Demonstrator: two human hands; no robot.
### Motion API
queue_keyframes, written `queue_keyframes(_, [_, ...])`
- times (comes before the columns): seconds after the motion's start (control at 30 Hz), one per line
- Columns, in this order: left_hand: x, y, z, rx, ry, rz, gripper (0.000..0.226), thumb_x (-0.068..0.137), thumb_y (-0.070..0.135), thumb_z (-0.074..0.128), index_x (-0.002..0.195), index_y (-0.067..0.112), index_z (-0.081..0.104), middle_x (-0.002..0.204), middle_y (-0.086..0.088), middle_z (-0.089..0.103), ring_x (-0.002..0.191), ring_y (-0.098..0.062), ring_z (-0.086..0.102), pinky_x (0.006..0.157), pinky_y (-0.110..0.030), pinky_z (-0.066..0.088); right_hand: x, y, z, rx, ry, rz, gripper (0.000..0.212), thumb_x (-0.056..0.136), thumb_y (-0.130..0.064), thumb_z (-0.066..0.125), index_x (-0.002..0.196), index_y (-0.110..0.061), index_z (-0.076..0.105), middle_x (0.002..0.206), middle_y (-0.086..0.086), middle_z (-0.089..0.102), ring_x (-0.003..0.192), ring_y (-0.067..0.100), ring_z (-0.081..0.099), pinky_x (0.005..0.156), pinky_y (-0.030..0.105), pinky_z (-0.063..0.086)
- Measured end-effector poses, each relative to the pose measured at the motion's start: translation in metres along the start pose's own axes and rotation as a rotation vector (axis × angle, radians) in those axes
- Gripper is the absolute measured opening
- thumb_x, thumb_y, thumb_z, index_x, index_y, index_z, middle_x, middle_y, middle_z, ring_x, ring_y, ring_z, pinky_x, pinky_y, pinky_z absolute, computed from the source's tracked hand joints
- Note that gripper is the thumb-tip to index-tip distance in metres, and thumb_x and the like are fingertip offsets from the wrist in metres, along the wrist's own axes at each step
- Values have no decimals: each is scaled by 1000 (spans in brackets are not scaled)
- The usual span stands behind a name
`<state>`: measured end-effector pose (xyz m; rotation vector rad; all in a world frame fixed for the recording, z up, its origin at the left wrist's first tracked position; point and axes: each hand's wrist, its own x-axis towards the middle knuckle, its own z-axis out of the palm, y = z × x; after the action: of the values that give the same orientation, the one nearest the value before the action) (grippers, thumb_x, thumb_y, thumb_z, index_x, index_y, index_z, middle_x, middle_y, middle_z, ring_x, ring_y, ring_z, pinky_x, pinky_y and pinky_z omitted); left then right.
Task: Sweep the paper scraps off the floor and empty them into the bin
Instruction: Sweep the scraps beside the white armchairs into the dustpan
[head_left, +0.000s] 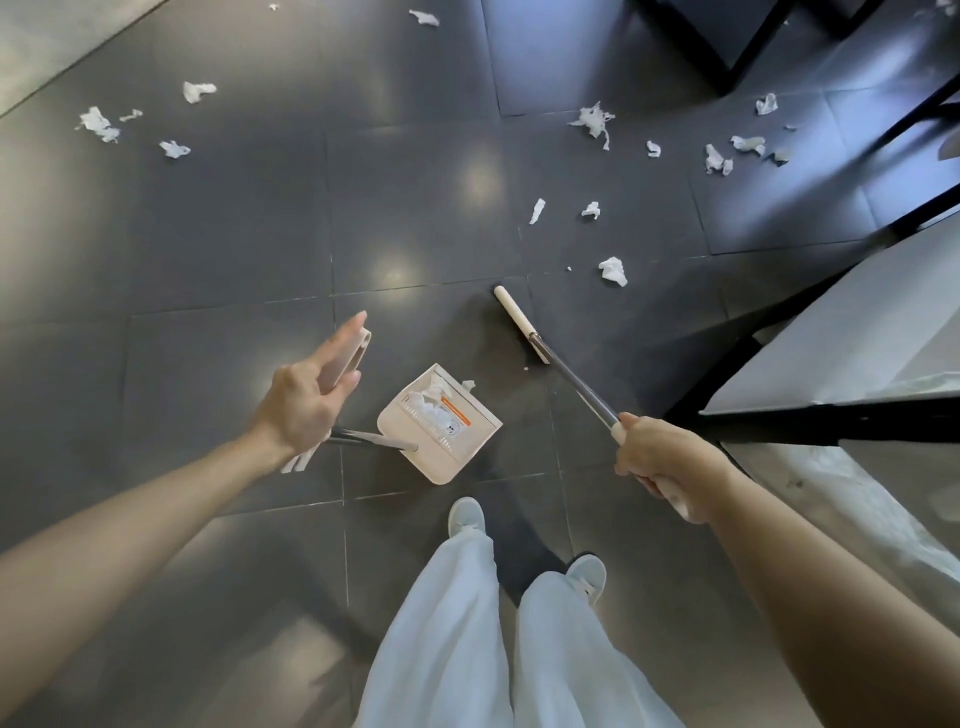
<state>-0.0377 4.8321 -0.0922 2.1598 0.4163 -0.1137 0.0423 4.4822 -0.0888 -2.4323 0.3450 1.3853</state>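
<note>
Scraps (613, 270): white, crumpled, torn paper. Scattered on dark tiled floor (208, 234) far left and far right, 1 just beyond broom head. Some lie inside dustpan (452, 441).

Broom (571, 376): cream bar head on floor, metal pole, cream grip. Pole runs near right to far left, head end far. Right hand (660, 462) wrapped tight round grip.

Dustpan: cream, on floor, open side toward far right. Orange label strip, writing unreadable. Left hand (306, 400) pinches its handle, fingers nearly straight.

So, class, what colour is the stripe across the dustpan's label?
Orange stripe on the cream dustpan; head view shows it best.
</note>
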Motion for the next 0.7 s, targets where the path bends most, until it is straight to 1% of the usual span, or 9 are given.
queue_keyframes(0.07, [-7, -6, -6, 3, 24, -2, 63, 96, 10, 57, 140, 49, 37, 133, 15, 56, 98, 8, 54, 80, -32, 46, 0, 4, 2, 17, -4, 12, 52, 87, 0, 42, 135, -19, 43, 91, 9, 55, 65, 18, 51, 43, 19, 38])
queue_keyframes(0.17, [-18, -13, -14, 1, 56, -13, 62, 95, 7, 56, 141, 46, 38, 134, 8, 59, 98, 19, 50, 75, -17, 46, 3, 10, 8, 11, 5, 18, 59, 85, 0, 37, 140, -22, 40, 95, 10, 55, 66, 18, 50, 42, 18, 38])
queue_keyframes(0.2, [-21, -15, -16, -6, 61, -18, 63, 95, 7, 57, 139, 49, 38, 133, 10, 59, 102, 14, 49, 76, -15, 46, 3, 10, 12, -8, -1, 19, 60, 85, 1, 37, 140, -22, 39, 93, 10, 54, 64, 18, 49, 40, 17, 37])
queue_keyframes(0.3, [-29, -19, -26, -45, 38, -49, 70, 94, 6, 57, 128, 65, 38, 127, 36, 51, 113, -5, 42, 89, -34, 47, 3, 8, 23, -5, -28, 49, 64, 85, 3, 36, 143, -23, 36, 88, 6, 52, 65, 17, 50, 37, 14, 36])
queue_keyframes(0.37, [-32, -23, -31, -45, 21, -68, 73, 94, 6, 58, 123, 69, 38, 121, 46, 46, 116, -18, 47, 96, -39, 46, 1, 0, 26, -70, -41, 37, 63, 81, 5, 40, 141, -16, 39, 89, 5, 53, 74, 24, 59, 44, 20, 44])
queue_keyframes(0.43, [-34, -29, -32, -37, 13, -71, 69, 94, 6, 58, 125, 65, 38, 124, 40, 47, 118, -27, 49, 101, -40, 44, -2, -11, 32, -182, -44, 8, 58, 76, 8, 46, 132, -6, 44, 88, 6, 56, 85, 29, 63, 62, 31, 52])
queue_keyframes(0.5, [-34, -35, -31, 3, -1, -57, 65, 94, 7, 58, 130, 58, 38, 132, 24, 52, 117, -31, 52, 100, -36, 44, -7, -20, 40, -227, -62, -2, 58, 76, 9, 47, 131, -5, 42, 89, 9, 58, 83, 28, 60, 74, 36, 54])
queue_keyframes(0.63, [-31, -39, -29, 117, 14, -13, 64, 94, 9, 58, 144, 42, 33, 131, 20, 51, 109, -29, 60, 89, -19, 41, -14, -42, 63, -313, -96, -55, 63, 78, 6, 48, 138, -7, 33, 99, 10, 63, 84, 26, 60, 69, 31, 48])
queue_keyframes(0.7, [-29, -38, -27, 118, 54, -33, 63, 94, 10, 58, 145, 39, 33, 129, 20, 50, 109, -28, 62, 87, -17, 40, -21, -54, 75, -317, -127, -107, 62, 77, 5, 47, 136, -9, 36, 90, 7, 63, 74, 23, 58, 59, 27, 45])
